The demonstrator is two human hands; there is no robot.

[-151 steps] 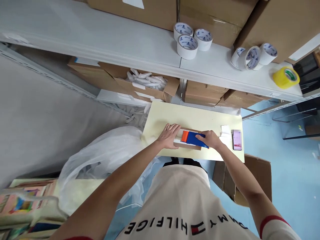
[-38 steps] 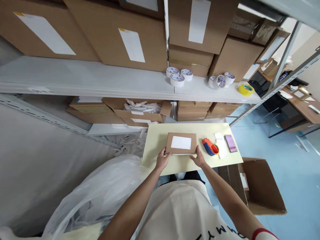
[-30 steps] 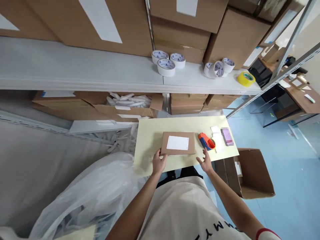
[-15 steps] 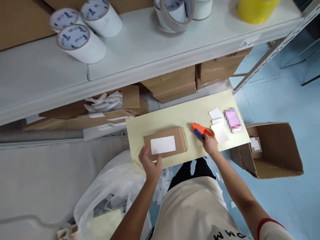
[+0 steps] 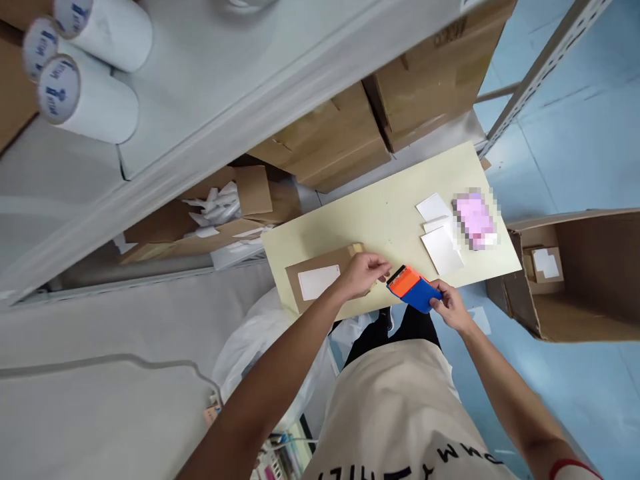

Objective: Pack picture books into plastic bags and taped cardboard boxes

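Observation:
My right hand [image 5: 451,307] grips an orange and blue tape dispenser [image 5: 414,288], held over the front edge of the small table, its dark cutting edge turned to the left. Just left of that edge is my left hand [image 5: 366,273], thumb and fingertips pinched together; whether tape is between them is too small to tell. Beneath and behind the left wrist lies a brown cardboard box [image 5: 295,263] with a white label [image 5: 318,282] on top. Part of the box's right end is hidden by the hand.
White cards [image 5: 443,250] and a blurred pink object [image 5: 474,217] lie on the table's right side. An open carton [image 5: 595,320] stands on the floor at right. Tape rolls [image 5: 95,103] sit on the shelf above, with large cartons [image 5: 325,147] below it.
My left hand has left the labelled box's front left side and moved right to the dispenser. The dispenser has been lifted off the table and turned. The view has tilted and shifted.

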